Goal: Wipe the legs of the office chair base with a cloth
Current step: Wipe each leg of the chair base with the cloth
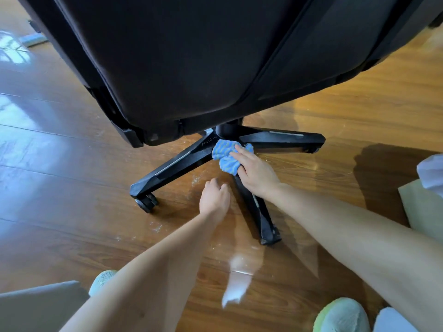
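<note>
A black office chair base [172, 164] with star-shaped legs stands on the wooden floor under the dark seat [191, 56]. My right hand [256, 173] holds a blue striped cloth [226, 156] bunched against the hub, at the top of the leg [261, 216] that points toward me. My left hand [214, 197] is curled into a loose fist, knuckles down on the floor between the left leg and the near leg, holding nothing. A caster [146, 203] shows at the end of the left leg.
The glossy wooden floor [72, 164] has pale dust specks near the base. My feet in light green slippers [340, 315] sit at the bottom edge. A pale box [422, 207] with white material lies at the right, and a grey object [40, 305] at the bottom left.
</note>
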